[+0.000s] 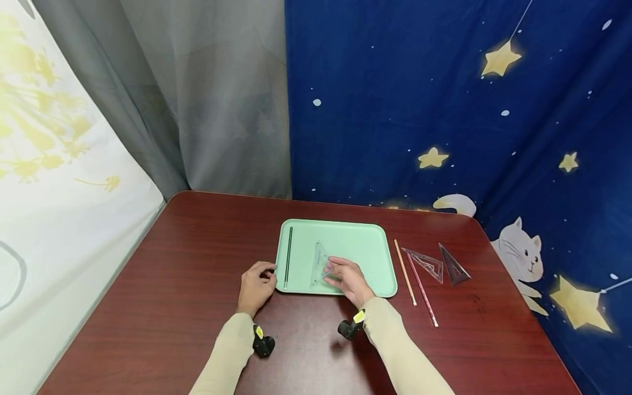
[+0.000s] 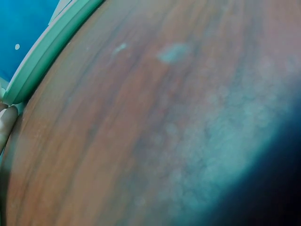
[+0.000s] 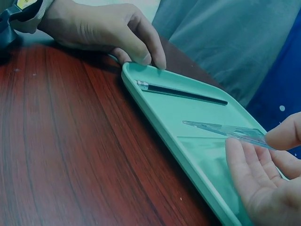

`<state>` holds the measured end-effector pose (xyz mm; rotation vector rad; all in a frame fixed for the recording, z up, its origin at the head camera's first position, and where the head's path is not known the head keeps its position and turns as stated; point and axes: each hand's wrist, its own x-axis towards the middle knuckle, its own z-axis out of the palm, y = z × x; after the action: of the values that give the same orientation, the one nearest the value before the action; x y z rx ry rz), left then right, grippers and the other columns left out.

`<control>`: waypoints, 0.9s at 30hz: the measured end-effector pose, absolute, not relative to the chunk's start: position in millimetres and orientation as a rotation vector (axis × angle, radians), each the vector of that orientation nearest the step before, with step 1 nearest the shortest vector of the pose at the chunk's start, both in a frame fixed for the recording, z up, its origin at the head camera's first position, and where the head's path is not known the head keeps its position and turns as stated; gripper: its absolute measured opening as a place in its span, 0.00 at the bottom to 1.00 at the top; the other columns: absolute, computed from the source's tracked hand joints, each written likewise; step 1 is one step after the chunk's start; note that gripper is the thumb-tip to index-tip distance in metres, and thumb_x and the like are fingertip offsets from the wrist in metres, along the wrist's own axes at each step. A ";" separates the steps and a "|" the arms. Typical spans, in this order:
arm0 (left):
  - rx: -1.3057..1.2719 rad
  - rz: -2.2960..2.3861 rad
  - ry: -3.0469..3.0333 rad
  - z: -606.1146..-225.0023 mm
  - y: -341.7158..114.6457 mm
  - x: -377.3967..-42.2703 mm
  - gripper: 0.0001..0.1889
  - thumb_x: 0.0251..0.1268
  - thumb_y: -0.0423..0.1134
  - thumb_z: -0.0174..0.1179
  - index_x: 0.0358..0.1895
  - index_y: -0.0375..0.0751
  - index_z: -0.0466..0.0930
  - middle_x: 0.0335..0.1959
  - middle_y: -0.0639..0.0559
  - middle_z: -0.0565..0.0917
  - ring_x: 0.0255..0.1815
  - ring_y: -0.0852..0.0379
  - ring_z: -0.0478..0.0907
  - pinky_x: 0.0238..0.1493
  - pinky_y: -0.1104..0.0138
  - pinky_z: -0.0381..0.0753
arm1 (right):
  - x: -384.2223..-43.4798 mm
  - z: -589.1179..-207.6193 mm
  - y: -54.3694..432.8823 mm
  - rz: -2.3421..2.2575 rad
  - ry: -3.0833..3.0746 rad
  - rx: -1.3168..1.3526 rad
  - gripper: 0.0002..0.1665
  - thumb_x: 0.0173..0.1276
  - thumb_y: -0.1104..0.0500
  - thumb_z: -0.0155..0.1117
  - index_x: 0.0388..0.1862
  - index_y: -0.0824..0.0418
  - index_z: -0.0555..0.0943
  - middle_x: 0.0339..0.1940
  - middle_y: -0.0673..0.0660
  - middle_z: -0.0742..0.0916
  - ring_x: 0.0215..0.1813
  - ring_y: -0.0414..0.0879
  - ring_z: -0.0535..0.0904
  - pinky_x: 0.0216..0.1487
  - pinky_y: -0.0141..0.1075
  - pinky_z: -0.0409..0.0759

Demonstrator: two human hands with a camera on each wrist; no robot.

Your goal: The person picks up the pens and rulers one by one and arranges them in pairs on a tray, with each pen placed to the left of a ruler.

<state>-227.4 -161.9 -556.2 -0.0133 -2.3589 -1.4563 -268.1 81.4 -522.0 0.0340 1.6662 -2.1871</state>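
A light green tray (image 1: pixel 355 238) lies on the table. My left hand (image 1: pixel 255 288) grips its near left corner, with bent fingers at the rim in the right wrist view. A black pencil (image 1: pixel 288 258) with a pale end rests along the tray's left side. My right hand (image 1: pixel 348 278) pinches a clear triangular set square (image 3: pixel 221 128) between thumb and fingers; it is tilted above the tray floor, apart from the pencil. The left wrist view is mostly blurred tabletop, with the tray's edge (image 2: pixel 51 52) and a fingertip (image 2: pixel 7 123) at the left.
Right of the tray lie a plain wooden pencil (image 1: pixel 405 272) and a pink pencil (image 1: pixel 422 289). Beside them are two more clear set squares, one (image 1: pixel 434 267) near the pink pencil, the other (image 1: pixel 453 267) farther right. Curtains hang behind the dark red table (image 1: pixel 197 241).
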 end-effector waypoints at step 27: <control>0.000 -1.472 -2.371 -556.5 -162.9 -229.5 0.10 0.56 0.26 0.60 0.40 0.36 0.85 0.37 0.48 0.83 0.31 0.58 0.80 0.31 0.73 0.81 | -269.4 -506.8 39.7 -2.107 1.701 0.139 0.26 0.67 0.75 0.48 0.64 0.76 0.66 0.62 0.75 0.72 0.54 0.51 0.78 0.57 0.45 0.78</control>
<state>-229.5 -162.9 -556.5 -0.0003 -2.3711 -1.4724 -269.4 39.7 -506.8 0.1392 1.7007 -2.1073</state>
